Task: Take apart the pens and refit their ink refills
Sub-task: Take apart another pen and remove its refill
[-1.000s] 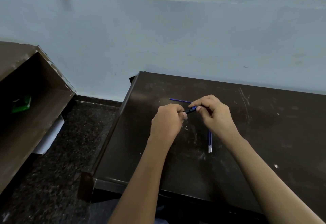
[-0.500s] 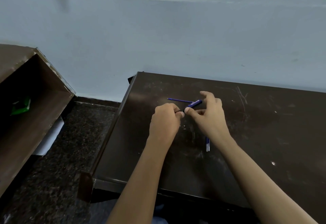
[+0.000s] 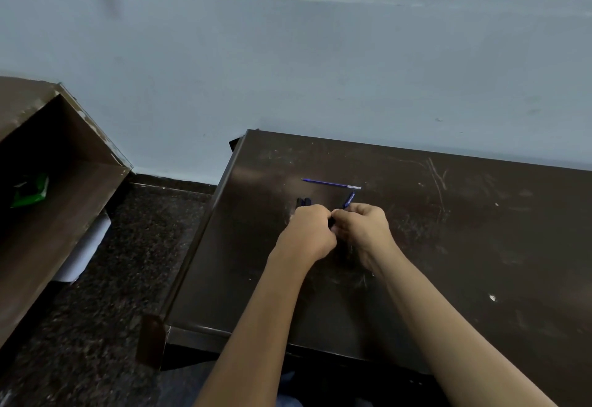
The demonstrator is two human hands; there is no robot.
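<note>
Both hands meet over the scratched dark-brown table. The right hand has its fingers wrapped round the blue pen, barrel poking toward the table's far edge. The left hand has its fingers clenched on the pen's dark end. A blue ink refill lies loose on the table, farther back. Two dark pen pieces show just past the left knuckles; held or lying, can't tell. Behind the table is a pale wall. Left of the table are the speckled dark floor and an open brown shelf unit holding a green packet.
</note>
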